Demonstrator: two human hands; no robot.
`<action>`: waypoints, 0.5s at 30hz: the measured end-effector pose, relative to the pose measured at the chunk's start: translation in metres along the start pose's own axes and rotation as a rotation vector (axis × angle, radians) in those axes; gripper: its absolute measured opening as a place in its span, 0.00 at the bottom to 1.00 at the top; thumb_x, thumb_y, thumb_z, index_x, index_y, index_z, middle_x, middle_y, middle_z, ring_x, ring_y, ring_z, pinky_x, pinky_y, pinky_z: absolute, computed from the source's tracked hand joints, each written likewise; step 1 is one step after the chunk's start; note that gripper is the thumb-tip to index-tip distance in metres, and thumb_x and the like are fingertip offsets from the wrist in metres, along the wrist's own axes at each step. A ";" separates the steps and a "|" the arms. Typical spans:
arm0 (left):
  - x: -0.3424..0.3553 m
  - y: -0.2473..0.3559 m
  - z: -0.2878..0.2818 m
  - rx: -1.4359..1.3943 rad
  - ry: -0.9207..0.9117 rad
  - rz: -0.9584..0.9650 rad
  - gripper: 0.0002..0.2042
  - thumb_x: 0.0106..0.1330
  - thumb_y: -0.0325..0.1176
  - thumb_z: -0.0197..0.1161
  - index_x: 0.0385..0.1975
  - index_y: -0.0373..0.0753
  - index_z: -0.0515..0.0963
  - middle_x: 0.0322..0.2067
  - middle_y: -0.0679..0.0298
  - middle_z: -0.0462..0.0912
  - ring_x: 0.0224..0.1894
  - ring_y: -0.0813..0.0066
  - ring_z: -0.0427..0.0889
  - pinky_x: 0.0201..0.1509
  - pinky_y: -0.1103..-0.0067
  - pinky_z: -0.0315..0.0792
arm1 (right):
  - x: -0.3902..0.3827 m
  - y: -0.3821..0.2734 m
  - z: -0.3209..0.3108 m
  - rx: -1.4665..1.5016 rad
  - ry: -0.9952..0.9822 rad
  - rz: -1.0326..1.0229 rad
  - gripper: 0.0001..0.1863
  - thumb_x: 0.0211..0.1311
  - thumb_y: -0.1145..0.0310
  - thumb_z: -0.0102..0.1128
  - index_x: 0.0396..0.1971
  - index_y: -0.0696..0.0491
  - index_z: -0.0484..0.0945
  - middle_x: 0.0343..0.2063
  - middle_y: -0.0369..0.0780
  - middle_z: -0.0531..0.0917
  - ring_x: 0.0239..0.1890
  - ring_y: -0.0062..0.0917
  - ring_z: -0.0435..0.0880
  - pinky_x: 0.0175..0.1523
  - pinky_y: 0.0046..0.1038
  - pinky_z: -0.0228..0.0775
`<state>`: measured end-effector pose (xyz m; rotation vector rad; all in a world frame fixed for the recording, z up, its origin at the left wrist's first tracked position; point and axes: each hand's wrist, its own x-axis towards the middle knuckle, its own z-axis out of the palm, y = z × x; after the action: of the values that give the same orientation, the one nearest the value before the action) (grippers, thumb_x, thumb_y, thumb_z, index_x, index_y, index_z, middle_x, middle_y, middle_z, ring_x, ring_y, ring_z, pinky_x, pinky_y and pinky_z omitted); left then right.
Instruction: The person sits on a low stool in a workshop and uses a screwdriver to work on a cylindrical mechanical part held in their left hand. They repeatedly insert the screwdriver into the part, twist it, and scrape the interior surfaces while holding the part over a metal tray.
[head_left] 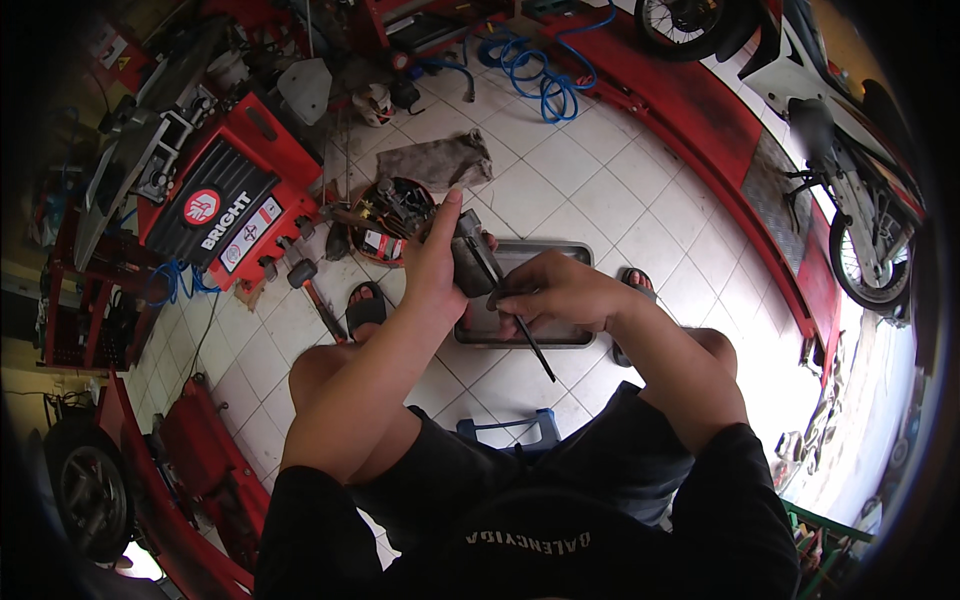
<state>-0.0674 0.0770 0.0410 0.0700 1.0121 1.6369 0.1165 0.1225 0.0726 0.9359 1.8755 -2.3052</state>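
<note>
My left hand (440,262) is wrapped round a dark grey cylindrical metal part (473,250), its thumb along the upper side. My right hand (548,298) is closed on a long thin dark rod (536,350) at the part's lower end; I cannot tell whether the rod is joined to it or inserted. Both hands are above a grey metal tray (576,337) on the floor. Just beyond my left hand is a round container (372,244) holding assorted metal pieces and tools.
Red machine (230,190) at left; long-handled tool (320,300); grey rag (425,160). Blue coiled hose (530,75) at the back, red lift platform (670,105) and motorcycle (850,200) at right, wheel (80,485) at lower left. Blue stool (545,425) beneath me on tiled floor.
</note>
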 end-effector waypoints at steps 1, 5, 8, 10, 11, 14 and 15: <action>-0.001 0.001 0.001 0.010 0.009 0.000 0.17 0.62 0.43 0.75 0.34 0.40 0.74 0.24 0.63 0.78 0.23 0.66 0.81 0.28 0.69 0.80 | 0.000 0.000 0.000 0.029 -0.004 0.000 0.13 0.65 0.69 0.63 0.40 0.64 0.85 0.33 0.41 0.88 0.39 0.25 0.87 0.44 0.25 0.79; -0.001 0.002 0.003 -0.005 -0.004 -0.008 0.18 0.62 0.44 0.75 0.34 0.40 0.74 0.25 0.63 0.78 0.24 0.66 0.82 0.29 0.69 0.80 | 0.001 0.000 -0.003 0.008 -0.033 -0.058 0.14 0.63 0.73 0.65 0.44 0.67 0.83 0.34 0.44 0.88 0.41 0.26 0.88 0.47 0.27 0.81; 0.000 0.003 0.001 0.019 -0.010 -0.020 0.18 0.63 0.46 0.74 0.35 0.42 0.75 0.26 0.63 0.78 0.26 0.66 0.82 0.33 0.69 0.80 | -0.001 -0.006 -0.003 -0.090 0.033 -0.045 0.19 0.59 0.72 0.71 0.47 0.69 0.81 0.33 0.45 0.88 0.39 0.27 0.89 0.48 0.26 0.81; 0.001 0.004 -0.003 0.057 -0.036 -0.032 0.17 0.63 0.50 0.73 0.39 0.45 0.78 0.28 0.65 0.78 0.30 0.67 0.81 0.41 0.69 0.79 | -0.004 -0.011 0.002 -0.122 0.119 -0.041 0.22 0.55 0.70 0.76 0.46 0.69 0.82 0.32 0.44 0.88 0.37 0.25 0.88 0.45 0.25 0.80; 0.002 0.005 -0.004 0.052 -0.029 -0.039 0.17 0.63 0.51 0.73 0.38 0.45 0.78 0.28 0.64 0.78 0.30 0.67 0.82 0.41 0.69 0.79 | -0.004 -0.013 0.002 -0.172 0.131 -0.043 0.23 0.54 0.69 0.77 0.45 0.69 0.82 0.31 0.44 0.88 0.36 0.25 0.88 0.43 0.25 0.80; 0.002 0.006 -0.005 0.045 -0.017 -0.048 0.18 0.63 0.51 0.73 0.37 0.44 0.78 0.28 0.64 0.78 0.30 0.67 0.82 0.41 0.69 0.80 | -0.001 -0.014 0.001 -0.313 0.154 -0.078 0.24 0.53 0.66 0.79 0.42 0.69 0.82 0.28 0.44 0.87 0.34 0.24 0.87 0.39 0.23 0.78; 0.002 0.007 -0.004 0.048 -0.017 -0.043 0.18 0.63 0.51 0.73 0.37 0.44 0.78 0.28 0.64 0.78 0.30 0.67 0.82 0.41 0.68 0.80 | 0.002 -0.008 0.000 -0.353 0.152 -0.110 0.23 0.54 0.65 0.79 0.41 0.69 0.82 0.28 0.44 0.87 0.33 0.24 0.87 0.38 0.22 0.78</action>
<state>-0.0755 0.0761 0.0417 0.0933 1.0329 1.5705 0.1119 0.1250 0.0784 1.0029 2.3459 -1.9027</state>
